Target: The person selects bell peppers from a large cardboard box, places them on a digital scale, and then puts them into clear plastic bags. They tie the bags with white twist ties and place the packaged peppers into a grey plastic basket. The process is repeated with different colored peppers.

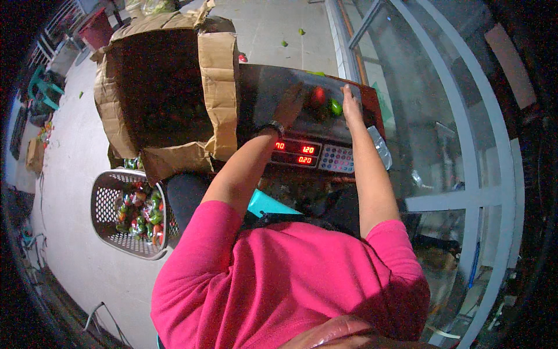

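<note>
A red pepper (318, 96) and a green pepper (335, 107) lie on the dark flat top of a digital scale (261, 87). My right hand (351, 106) is at the right of the green pepper, its fingers stretched out and holding nothing that I can see. On the other side, left of the red pepper, my left hand (289, 106) hovers over or rests on the scale. It is dark and blurred, so its fingers cannot be made out. Red lit displays (296, 152) and a keypad (337, 159) face me at the scale's near side.
A tall open cardboard box (218, 87) stands left of the scale. Below it, a plastic basket (100, 218) holds several bagged peppers (142, 215). Glass panels in a grey frame (442, 200) rise at the right. Small green pieces (284, 43) lie on the floor beyond the scale.
</note>
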A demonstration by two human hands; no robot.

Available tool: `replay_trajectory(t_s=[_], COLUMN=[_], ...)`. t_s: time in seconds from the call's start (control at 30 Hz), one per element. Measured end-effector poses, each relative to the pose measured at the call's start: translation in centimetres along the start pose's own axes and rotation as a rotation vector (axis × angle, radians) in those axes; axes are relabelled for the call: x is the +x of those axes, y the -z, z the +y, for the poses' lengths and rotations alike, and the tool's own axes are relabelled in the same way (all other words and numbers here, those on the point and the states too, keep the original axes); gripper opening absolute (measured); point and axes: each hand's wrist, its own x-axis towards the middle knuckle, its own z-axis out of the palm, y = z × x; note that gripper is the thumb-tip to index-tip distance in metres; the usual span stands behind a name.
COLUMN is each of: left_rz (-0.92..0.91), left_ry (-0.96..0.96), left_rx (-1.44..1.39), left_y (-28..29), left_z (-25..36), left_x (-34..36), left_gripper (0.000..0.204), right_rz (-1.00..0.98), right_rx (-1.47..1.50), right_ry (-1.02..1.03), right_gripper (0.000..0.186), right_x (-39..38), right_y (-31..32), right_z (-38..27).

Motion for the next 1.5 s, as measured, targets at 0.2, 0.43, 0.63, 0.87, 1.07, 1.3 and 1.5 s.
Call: replay_trajectory(t_s=[0.2,0.43,0.63,0.87,1.07,1.3,1.5], left_rz=[0.075,-0.186,0.145,0.518,0.750,0.938,0.968], left_ry=[0.036,0.123,-0.220,-0.063,-0.063,-0.029,-0.029], left_rx=[-0.175,0.401,0.126,-0.125,-0.119,-0.283,-0.238], left_y=[-1.2,4.0,9.4,14.7,19.2,23.0,23.2], left_z=[0.1,3.8,7.7,6.5,7.6,5.8,5.4], left_x=[0.2,-7.2,-15.6,-18.1,-18.9,-19.2,-19.8], left_gripper=[0.044,0.036,0.033,0.024,0.021,0.019,0.018], right_rz=[-0.185,-0.132,-0.141,-0.250,-0.178,-0.238,-0.290], right_rx=[0.148,0.204,0.257,0.200,0.221,-0.037,-0.252], right_ry=[0.011,0.006,0.181,0.214,0.182,0.236,0.438], right_gripper=[0.089,0.077,0.068,0.084,0.085,0.073,0.057], right_x=[-1.0,-1.6,-1.5,-2.5,1.8,7.0,5.2], right_y=[-1.0,0.5,3.7,4.1,2.4,1.0,1.3], right_z=[2.0,1.3,3.3,1.0,-1.4,2.1,1.0])
